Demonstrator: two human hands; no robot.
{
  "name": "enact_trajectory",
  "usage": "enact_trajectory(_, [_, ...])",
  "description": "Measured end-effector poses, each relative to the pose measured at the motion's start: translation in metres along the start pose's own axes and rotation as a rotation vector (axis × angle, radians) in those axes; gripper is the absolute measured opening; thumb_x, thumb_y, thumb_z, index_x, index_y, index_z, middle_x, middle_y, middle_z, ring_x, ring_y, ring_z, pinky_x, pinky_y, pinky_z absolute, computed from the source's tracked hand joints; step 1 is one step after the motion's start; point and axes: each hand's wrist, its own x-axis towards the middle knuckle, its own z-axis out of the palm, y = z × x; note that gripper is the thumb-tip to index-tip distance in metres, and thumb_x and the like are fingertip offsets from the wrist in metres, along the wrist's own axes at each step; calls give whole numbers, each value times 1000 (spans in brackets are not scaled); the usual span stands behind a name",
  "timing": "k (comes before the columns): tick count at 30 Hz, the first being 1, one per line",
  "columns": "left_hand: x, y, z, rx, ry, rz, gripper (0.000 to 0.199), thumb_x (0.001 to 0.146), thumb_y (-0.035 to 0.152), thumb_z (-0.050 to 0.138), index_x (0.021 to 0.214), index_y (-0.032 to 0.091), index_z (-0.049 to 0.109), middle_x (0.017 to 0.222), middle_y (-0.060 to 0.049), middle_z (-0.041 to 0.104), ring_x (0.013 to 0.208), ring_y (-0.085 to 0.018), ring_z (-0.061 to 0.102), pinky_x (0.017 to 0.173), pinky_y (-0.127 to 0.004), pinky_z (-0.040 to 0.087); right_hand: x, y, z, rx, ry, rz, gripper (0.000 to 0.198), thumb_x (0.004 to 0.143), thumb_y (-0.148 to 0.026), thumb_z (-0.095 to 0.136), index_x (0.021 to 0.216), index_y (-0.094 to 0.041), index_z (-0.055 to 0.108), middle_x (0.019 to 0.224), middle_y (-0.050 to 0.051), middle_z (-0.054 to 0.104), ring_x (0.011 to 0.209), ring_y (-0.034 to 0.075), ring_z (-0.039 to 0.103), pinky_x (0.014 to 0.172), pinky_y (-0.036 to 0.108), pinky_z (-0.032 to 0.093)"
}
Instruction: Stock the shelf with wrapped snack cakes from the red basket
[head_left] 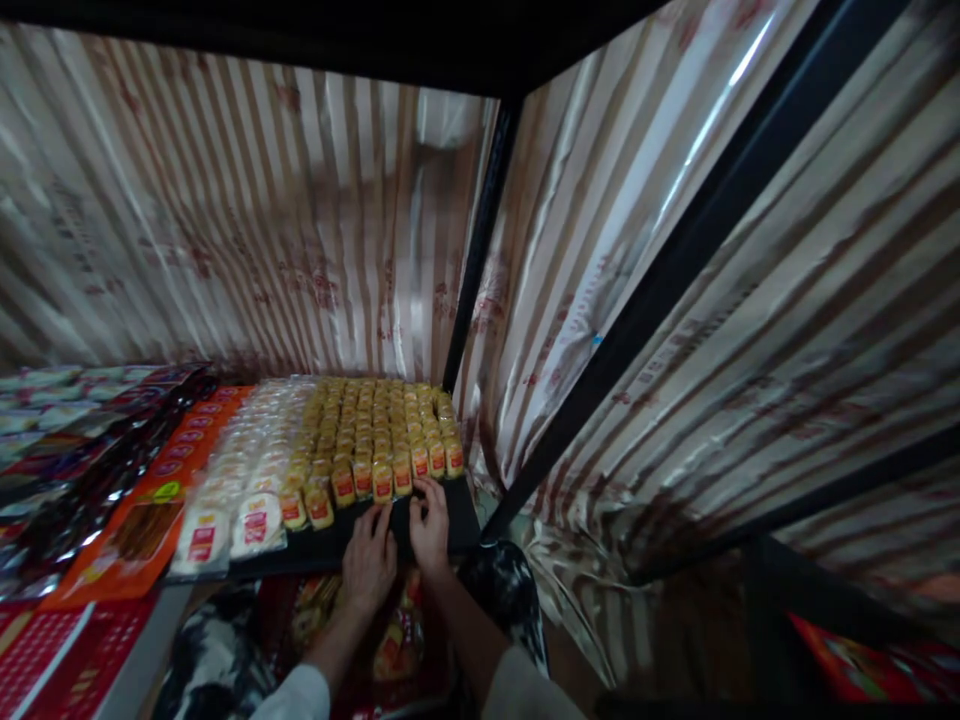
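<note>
Where the shelf (459, 508) meets its right end, the stock is as follows. Small yellow packets (382, 478) with red labels: many, set close in columns from the back edge towards the front, filling the right part of the surface. I judge the bulk of this lot laid out, and the arranging well along. Outstanding, in my estimate: the front row, which is ragged, its two leftmost packets standing nearer the front edge than those by the right end; also the bare dark strip along the front edge, widest near the front right corner (whether it is meant to be filled, I cannot say). White packets (259, 522): in columns directly left of the yellow ones, reaching almost to the front edge, seemingly complete. Orange bag (150, 530): one showing, left of the white packets, lying flat.

Hands, two, bare. Left hand (369, 560): back upward, reaching over the front edge, fingers stretched forward to the foot of the front row, closed on nothing that I can see. Right hand (430, 525): just beside it, nearer the right end, fingers bent and thumb apart, tips at the front row; loose, with no packet visibly grasped. Contact at the fingertips: too dim to confirm. Both forearms: rising from below, converging on the shelf, wrists in front of its edge.
</note>
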Motion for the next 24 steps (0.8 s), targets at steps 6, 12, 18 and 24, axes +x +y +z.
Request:
enact_trajectory(6, [-2, -3, 1, -28, 28, 19, 40, 85, 16, 40, 122, 16, 56, 109, -10, 61, 101, -19, 55, 86, -33, 50, 15, -1, -10, -89, 99, 58, 36, 81, -25, 40, 114, -16, 54, 119, 14, 55, 114, 22, 50, 91, 39, 46])
enact_trajectory(12, [-3, -3, 2, -16, 52, 44, 38, 86, 15, 40, 120, 13, 57, 110, -10, 61, 101, -19, 55, 88, -32, 49, 49, 7, -22, -229, 160, 119, 50, 81, -32, 38, 125, -10, 45, 132, 18, 48, 125, 25, 42, 105, 43, 30])
enact_trajectory(18, [-4, -3, 5, -12, 62, 47, 38, 85, 15, 40, 119, 13, 57, 110, -9, 61, 101, -19, 55, 86, -31, 50, 72, 14, -14, -268, 139, 190, 54, 81, -35, 37, 126, -6, 45, 132, 23, 47, 127, 28, 40, 104, 46, 30])
enact_trajectory(24, [-3, -2, 4, -8, 83, 58, 38, 85, 15, 40, 118, 13, 57, 109, -10, 62, 99, -19, 56, 86, -31, 49, 73, 16, -11, -313, 135, 189, 54, 80, -32, 37, 126, -6, 45, 130, 22, 49, 124, 29, 43, 102, 46, 31])
